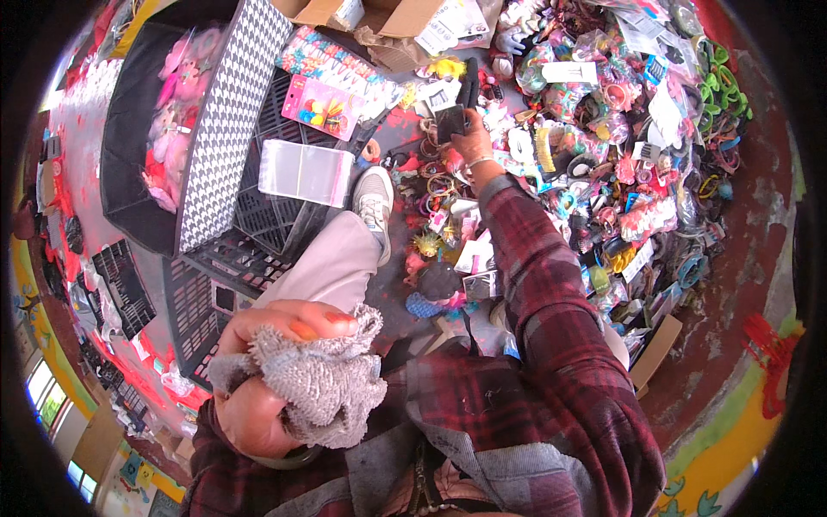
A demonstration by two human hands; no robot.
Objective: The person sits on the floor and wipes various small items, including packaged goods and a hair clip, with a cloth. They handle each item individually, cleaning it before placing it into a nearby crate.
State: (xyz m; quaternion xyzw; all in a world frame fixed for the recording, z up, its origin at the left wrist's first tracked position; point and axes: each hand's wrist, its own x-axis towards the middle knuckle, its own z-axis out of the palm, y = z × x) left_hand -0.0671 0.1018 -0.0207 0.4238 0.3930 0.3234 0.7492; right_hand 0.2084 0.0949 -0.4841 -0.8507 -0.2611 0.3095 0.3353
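Two hands at work: the left hand (276, 379) is bunched around one fuzzy grey cloth (332, 388) near the chest; the right hand (469, 138) grips one dark flat item (454, 116) over a heap of trinkets (603, 146) on the floor.

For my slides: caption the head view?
Left hand clutches grey knitted cloth; right hand holds black flat object.

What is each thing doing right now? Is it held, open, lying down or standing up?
Left hand: closed, clutching the grey knitted cloth.
Grey knitted cloth: bunched up, held.
Right hand: stretched out, gripping the dark flat object.
Dark flat object: held above the pile.
Clear plastic bag: flat, lying on the black crate.
Black crate: tipped, bag resting on it.
Cardboard box: open.
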